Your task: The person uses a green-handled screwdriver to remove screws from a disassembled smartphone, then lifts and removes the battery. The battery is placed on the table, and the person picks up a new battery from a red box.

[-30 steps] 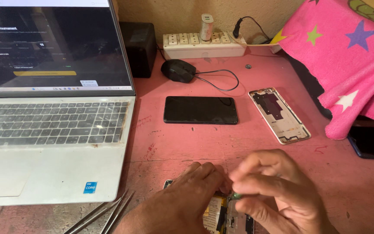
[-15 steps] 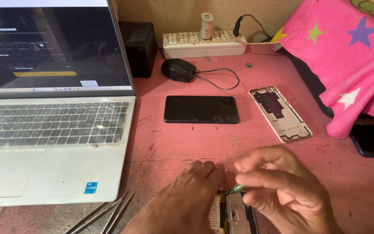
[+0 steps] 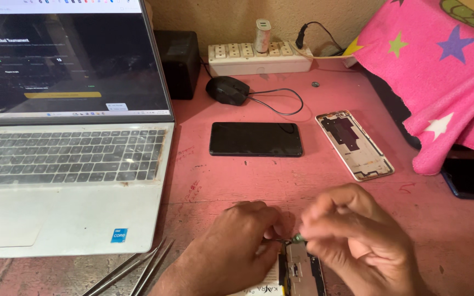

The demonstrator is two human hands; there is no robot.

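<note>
At the bottom middle of the head view my left hand (image 3: 234,246) rests on the pink table (image 3: 237,181) and presses against the top edge of an opened phone body (image 3: 302,271). My right hand (image 3: 357,238) is curled beside it, its fingertips pinching a tiny greenish part (image 3: 297,238) just above the phone body. The two hands almost touch over the phone's upper end. The rest of the phone body is cut off by the frame's lower edge.
An open laptop (image 3: 67,164) fills the left. A black phone (image 3: 255,139) and a detached phone back cover (image 3: 354,144) lie mid-table. Behind them are a wired mouse (image 3: 227,90), a power strip (image 3: 259,56) and a black box (image 3: 178,63). Metal tweezers (image 3: 133,268) lie bottom left; a pink cloth (image 3: 440,71) is at right.
My right hand has shifted slightly to the right and lower with the small part; the opened phone body shows more between my hands. The rest has not moved.
</note>
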